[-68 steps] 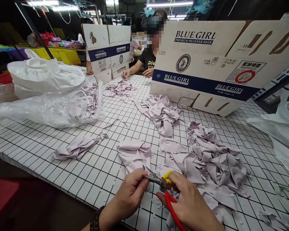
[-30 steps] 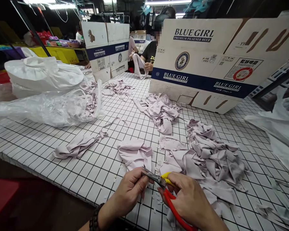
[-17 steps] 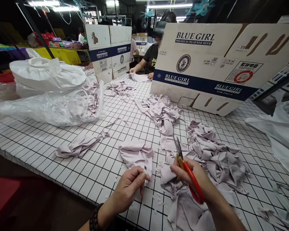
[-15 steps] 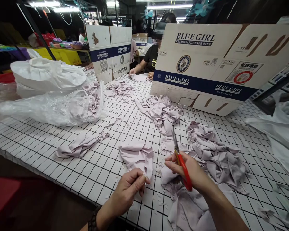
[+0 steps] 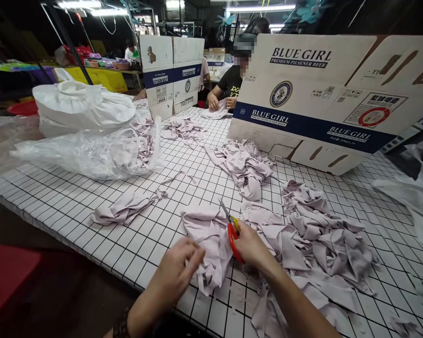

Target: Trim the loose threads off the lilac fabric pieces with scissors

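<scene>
Scissors [image 5: 231, 226] shifted (right hand [image 5: 251, 247]) onto cloth [image 5: 211, 244]

Grid-lined table [image 5: 91, 211] bears lilac fabric pieces [image 5: 320, 234], plastic bags [image 5: 88, 152], cartons [image 5: 320, 103].

The right hand [image 5: 251, 246] hides the red scissors' [image 5: 231, 230] handles; their blades look shut.

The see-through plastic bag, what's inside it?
Inside the plastic bag, pale lilac fabric pieces show at its open end. Deeper in, the crinkled plastic blurs whatever is there.
</scene>
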The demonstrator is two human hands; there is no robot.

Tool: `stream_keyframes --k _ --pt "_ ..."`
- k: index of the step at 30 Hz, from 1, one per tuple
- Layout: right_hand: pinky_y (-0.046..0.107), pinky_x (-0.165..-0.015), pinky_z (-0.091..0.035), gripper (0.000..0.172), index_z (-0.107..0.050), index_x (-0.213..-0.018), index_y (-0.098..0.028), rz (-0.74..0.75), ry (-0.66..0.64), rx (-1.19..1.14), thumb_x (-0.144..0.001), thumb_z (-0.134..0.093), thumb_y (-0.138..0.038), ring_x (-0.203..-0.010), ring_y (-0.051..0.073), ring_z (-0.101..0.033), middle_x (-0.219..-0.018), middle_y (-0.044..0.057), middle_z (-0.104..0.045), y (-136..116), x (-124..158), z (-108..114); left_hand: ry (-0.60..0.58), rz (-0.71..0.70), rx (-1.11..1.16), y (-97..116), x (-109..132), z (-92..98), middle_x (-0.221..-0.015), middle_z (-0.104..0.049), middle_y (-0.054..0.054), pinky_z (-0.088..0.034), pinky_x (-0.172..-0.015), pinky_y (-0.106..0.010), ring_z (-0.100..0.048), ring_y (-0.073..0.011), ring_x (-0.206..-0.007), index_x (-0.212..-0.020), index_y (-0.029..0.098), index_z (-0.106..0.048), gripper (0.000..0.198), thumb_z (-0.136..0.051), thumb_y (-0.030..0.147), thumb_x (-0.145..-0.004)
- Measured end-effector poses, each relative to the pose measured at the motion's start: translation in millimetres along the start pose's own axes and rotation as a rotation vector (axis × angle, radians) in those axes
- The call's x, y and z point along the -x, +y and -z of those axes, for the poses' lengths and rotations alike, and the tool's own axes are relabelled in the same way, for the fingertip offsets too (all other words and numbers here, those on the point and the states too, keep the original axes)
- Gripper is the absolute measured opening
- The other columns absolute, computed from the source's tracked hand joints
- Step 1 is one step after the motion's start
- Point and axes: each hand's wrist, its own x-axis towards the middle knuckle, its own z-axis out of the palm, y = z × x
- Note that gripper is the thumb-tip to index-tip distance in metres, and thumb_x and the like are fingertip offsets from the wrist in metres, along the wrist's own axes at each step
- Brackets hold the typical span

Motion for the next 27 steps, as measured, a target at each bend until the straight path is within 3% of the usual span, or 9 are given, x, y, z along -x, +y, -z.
stream_keyframes --k 2,3,8,12,16,21,23,25,27 --pt "0.024 -0.056 -0.039 0.013 -0.046 -0.071 -0.023 0.001 0.004 0.008 -0.069 -0.054 -0.014 -0.066 0.018 -0.058 -0.072 0.0 -0.061 3.0 0.9 6.3 0.117 0.017 -0.218 -8.6 -19.6 -1.3 -0.093 -0.062 -0.006 -0.05 -0.073 -0.032 -0.06 -0.0199 -0.082 -0.091 0.018 -0.061 0.021 -0.047 0.033 -0.095" --pt "0.024 -0.056 -0.039 0.012 -0.046 -0.072 -0.023 0.005 0.006 0.01 -0.069 -0.054 -0.014 -0.066 0.018 -0.058 -0.072 0.0 -0.061 3.9 1.5 9.0 0.114 0.001 -0.328 -12.7 -28.9 -4.4 -0.095 -0.062 -0.006 -0.05 -0.071 -0.033 -0.06 -0.0208 -0.082 -0.098 0.017 -0.059 0.017 -0.051 0.032 -0.093" --pt "0.022 -0.055 -0.039 0.013 -0.046 -0.073 -0.023 0.032 0.023 0.013 -0.068 -0.053 -0.013 -0.065 0.016 -0.058 -0.071 -0.001 -0.062 5.8 6.3 16.3 0.013 -0.14 -0.551 -23.9 -54.5 -22.0 -0.092 -0.065 -0.008 -0.047 -0.079 -0.039 -0.059 -0.0252 -0.086 -0.105 0.017 -0.062 0.02 -0.051 0.014 -0.089" --pt "0.024 -0.056 -0.04 0.012 -0.047 -0.076 -0.023 0.049 0.072 0.013 -0.072 -0.054 -0.015 -0.066 0.017 -0.059 -0.073 -0.001 -0.063 8.3 9.8 28.3 -0.052 -0.236 -0.588 -19.2 -55.6 -7.7 -0.087 -0.066 -0.008 -0.045 -0.079 -0.038 -0.056 -0.0245 -0.084 -0.11 0.018 -0.064 0.037 -0.038 0.002 -0.088" --pt "0.026 -0.049 -0.039 0.009 -0.05 -0.088 -0.023 0.075 0.128 -0.007 -0.08 -0.05 -0.018 -0.058 0.019 -0.058 -0.069 0.001 -0.063 -0.5 6.5 66.0 -0.138 -0.251 -0.357 10.9 -47.6 31.8 -0.082 -0.063 -0.005 -0.043 -0.07 -0.03 -0.054 -0.0195 -0.075 -0.088 0.019 -0.065 0.028 -0.038 0.014 -0.094" --pt "0.029 -0.053 -0.042 0.014 -0.051 -0.094 -0.022 0.17 0.289 0.0 -0.082 -0.054 -0.015 -0.065 0.02 -0.058 -0.077 0.003 -0.061 -58.6 -18.1 124.6 -0.381 0.029 -0.085 75.0 -28.6 80.0 -0.066 -0.057 0.001 -0.037 -0.054 -0.023 -0.05 -0.0145 -0.059 -0.069 0.021 -0.056 0.032 -0.045 0.034 -0.095" --pt "0.03 -0.06 -0.044 0.02 -0.053 -0.099 -0.019 0.36 0.393 0.006 -0.08 -0.055 -0.011 -0.075 0.02 -0.058 -0.085 0.005 -0.06 -91.6 -35.1 131.7 -0.541 0.1 0.085 88.6 -24.4 81.6 -0.066 -0.059 0.001 -0.039 -0.057 -0.023 -0.051 -0.0138 -0.058 -0.072 0.021 -0.058 0.03 -0.048 0.037 -0.095" --pt "0.029 -0.064 -0.046 0.023 -0.054 -0.104 -0.018 0.454 0.337 -0.023 -0.082 -0.054 -0.011 -0.08 0.018 -0.058 -0.095 0.006 -0.061 -119.7 -52.1 126.0 -0.693 0.154 0.346 87.8 -23.6 67.4 -0.063 -0.06 0.001 -0.042 -0.062 -0.025 -0.052 -0.0131 -0.057 -0.076 0.021 -0.06 0.029 -0.051 0.042 -0.093" --pt "0.027 -0.063 -0.047 0.022 -0.057 -0.099 -0.018 0.505 0.212 -0.038 -0.079 -0.058 -0.009 -0.075 0.017 -0.058 -0.094 0.005 -0.062 -134.9 -62.9 112.3 -0.712 0.215 0.659 74.9 -24.4 41.0 -0.058 -0.058 0.001 -0.046 -0.066 -0.028 -0.054 -0.0125 -0.055 -0.074 0.018 -0.06 0.035 -0.056 0.049 -0.089"
